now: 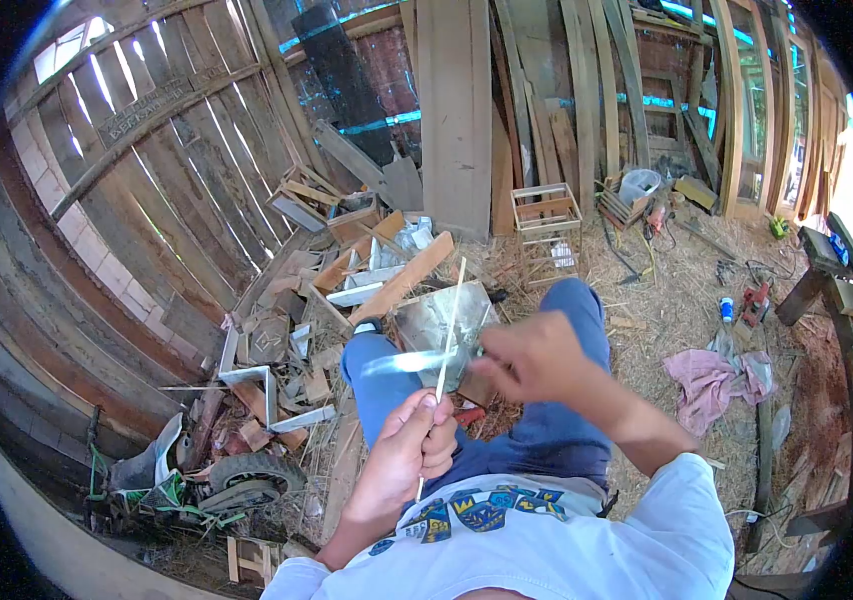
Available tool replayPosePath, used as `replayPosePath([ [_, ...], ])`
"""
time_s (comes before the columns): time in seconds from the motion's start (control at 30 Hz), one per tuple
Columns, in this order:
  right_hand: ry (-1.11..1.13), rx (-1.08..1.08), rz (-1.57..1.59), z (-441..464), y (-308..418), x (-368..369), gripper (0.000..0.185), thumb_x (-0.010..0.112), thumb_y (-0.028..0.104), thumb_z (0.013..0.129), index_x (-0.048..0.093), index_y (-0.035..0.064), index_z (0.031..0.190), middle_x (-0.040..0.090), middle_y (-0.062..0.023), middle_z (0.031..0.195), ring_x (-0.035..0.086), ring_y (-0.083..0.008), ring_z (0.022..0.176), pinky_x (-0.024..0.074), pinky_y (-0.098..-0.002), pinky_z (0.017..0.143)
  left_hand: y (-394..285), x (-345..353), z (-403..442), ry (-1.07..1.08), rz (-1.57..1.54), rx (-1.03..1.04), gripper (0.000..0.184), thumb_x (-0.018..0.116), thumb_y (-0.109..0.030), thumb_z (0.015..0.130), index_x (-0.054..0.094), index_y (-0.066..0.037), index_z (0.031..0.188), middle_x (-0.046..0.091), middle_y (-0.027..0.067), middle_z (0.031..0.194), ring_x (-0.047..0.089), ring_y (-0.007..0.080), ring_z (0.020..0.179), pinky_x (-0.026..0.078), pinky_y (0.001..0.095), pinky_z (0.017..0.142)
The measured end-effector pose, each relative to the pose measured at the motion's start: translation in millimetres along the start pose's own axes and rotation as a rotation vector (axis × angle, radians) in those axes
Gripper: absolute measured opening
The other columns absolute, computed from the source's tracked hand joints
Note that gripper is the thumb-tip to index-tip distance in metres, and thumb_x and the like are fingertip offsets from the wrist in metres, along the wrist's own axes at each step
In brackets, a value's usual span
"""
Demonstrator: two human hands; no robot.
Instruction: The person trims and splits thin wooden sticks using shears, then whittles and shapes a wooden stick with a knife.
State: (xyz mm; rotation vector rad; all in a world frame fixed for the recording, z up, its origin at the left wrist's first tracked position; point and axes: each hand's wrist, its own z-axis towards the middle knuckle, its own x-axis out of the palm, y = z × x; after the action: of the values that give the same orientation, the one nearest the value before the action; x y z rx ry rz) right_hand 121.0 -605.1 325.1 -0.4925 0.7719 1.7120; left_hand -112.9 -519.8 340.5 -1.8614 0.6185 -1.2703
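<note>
My left hand is closed around the lower part of a thin, pale wooden stick, which points up and slightly to the right, away from my shirt. My right hand is in a fist at the right of the stick. From that fist a knife reaches leftward across the stick. Motion smears its blade, and its handle is mostly hidden by my fingers. I cannot tell whether the blade touches the stick. Both hands are over my lap, between my knees.
A grey, worn slab lies between my knees. Wood offcuts and a wheel crowd the left side. A small wooden frame stands ahead. A pink cloth lies at right, near a blue can and a red tool.
</note>
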Motion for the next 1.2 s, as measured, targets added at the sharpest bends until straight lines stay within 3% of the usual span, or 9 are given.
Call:
replayPosePath([
  [0.07, -0.11, 0.14, -0.079, 9.0, -14.7, -3.9, 0.026, 0.071, 0.036, 0.091, 0.062, 0.015, 0.078, 0.06, -0.0064, 0.057, 0.064, -0.0299, 0.051, 0.0463, -0.0442, 0.046, 0.3, -2.8, -2.5, 0.018, 0.003, 0.005, 0.029, 0.039, -0.035, 0.113, 0.045, -0.013, 0.095, 0.027, -0.007, 0.064, 0.022, 0.0038, 0.049, 0.018, 0.0226, 0.042],
  [0.2, 0.077, -0.059, -0.05, 1.3, 4.3, -7.0, 0.028, 0.07, 0.036, 0.091, 0.06, 0.0143, 0.077, 0.06, -0.0074, 0.058, 0.063, -0.0311, 0.053, 0.0466, -0.0441, 0.047, 2.0, -0.6, 2.4, 0.012, 0.0, -0.011, 0.028, 0.037, -0.033, 0.114, 0.045, -0.013, 0.095, 0.027, -0.0068, 0.065, 0.022, 0.004, 0.05, 0.018, 0.0231, 0.042],
  [0.5, -0.028, -0.014, -0.078, 1.5, 7.8, -2.1, 0.034, 0.072, 0.034, 0.09, 0.054, 0.0115, 0.072, 0.054, -0.0097, 0.055, 0.058, -0.0332, 0.049, 0.0421, -0.0441, 0.046, 16.3, 9.0, 5.0, -0.25, 0.374, 0.188, 0.026, 0.039, -0.028, 0.114, 0.048, -0.012, 0.095, 0.034, -0.0053, 0.065, 0.026, 0.0046, 0.05, 0.022, 0.0235, 0.043],
  [0.6, -0.118, 0.122, -0.119, 10.8, -8.2, -9.1, 0.033, 0.072, 0.035, 0.089, 0.054, 0.0118, 0.074, 0.055, -0.0098, 0.056, 0.06, -0.0323, 0.051, 0.0431, -0.0445, 0.047, 16.3, 4.2, 4.2, -0.255, 0.419, 0.212, 0.026, 0.038, -0.028, 0.114, 0.049, -0.012, 0.097, 0.036, -0.005, 0.063, 0.027, 0.0043, 0.049, 0.023, 0.0238, 0.043],
  [0.77, 0.035, -0.021, -0.074, 4.5, 4.2, -2.7, 0.034, 0.071, 0.034, 0.09, 0.053, 0.0106, 0.073, 0.054, -0.0112, 0.055, 0.06, -0.0337, 0.052, 0.0435, -0.0447, 0.047, 20.4, 0.4, 6.9, -0.26, 0.503, 0.263, 0.027, 0.038, -0.028, 0.114, 0.049, -0.011, 0.097, 0.037, -0.005, 0.062, 0.028, 0.004, 0.047, 0.024, 0.024, 0.042],
  [0.87, -0.092, 0.13, -0.142, 11.5, -16.0, -7.2, 0.033, 0.07, 0.035, 0.091, 0.053, 0.0119, 0.075, 0.055, -0.0103, 0.057, 0.06, -0.0331, 0.052, 0.0431, -0.0443, 0.047, 20.5, 1.3, 5.8, -0.286, 0.416, 0.236, 0.028, 0.04, -0.025, 0.114, 0.053, -0.01, 0.095, 0.043, -0.0062, 0.065, 0.035, 0.0023, 0.049, 0.027, 0.0206, 0.044],
  [1.03, 0.062, -0.048, -0.074, 5.1, -4.5, -0.5, 0.034, 0.067, 0.04, 0.094, 0.059, 0.0123, 0.076, 0.06, -0.01, 0.057, 0.063, -0.0337, 0.051, 0.0469, -0.046, 0.046, 20.1, 0.3, 4.3, -0.291, 0.469, 0.229, 0.028, 0.039, -0.025, 0.114, 0.053, -0.01, 0.095, 0.043, -0.0061, 0.065, 0.036, 0.002, 0.05, 0.028, 0.0209, 0.045],
  [1.13, -0.051, 0.144, -0.106, 9.3, -17.6, -0.2, 0.033, 0.068, 0.04, 0.093, 0.059, 0.0132, 0.076, 0.06, -0.0094, 0.057, 0.063, -0.0335, 0.052, 0.0476, -0.0456, 0.047, 20.4, -0.5, 7.5, -0.271, 0.461, 0.226, 0.026, 0.039, -0.028, 0.114, 0.05, -0.011, 0.096, 0.037, -0.0054, 0.063, 0.028, 0.0038, 0.047, 0.024, 0.0239, 0.042],
  [1.2, 0.011, 0.042, -0.09, 4.1, -3.0, 1.6, 0.033, 0.068, 0.039, 0.093, 0.059, 0.013, 0.076, 0.06, -0.0095, 0.057, 0.063, -0.0335, 0.052, 0.0477, -0.0456, 0.047, 22.3, -2.3, 9.8, -0.271, 0.482, 0.232, 0.026, 0.039, -0.028, 0.114, 0.05, -0.012, 0.096, 0.037, -0.0054, 0.063, 0.028, 0.0038, 0.047, 0.024, 0.0238, 0.042],
])
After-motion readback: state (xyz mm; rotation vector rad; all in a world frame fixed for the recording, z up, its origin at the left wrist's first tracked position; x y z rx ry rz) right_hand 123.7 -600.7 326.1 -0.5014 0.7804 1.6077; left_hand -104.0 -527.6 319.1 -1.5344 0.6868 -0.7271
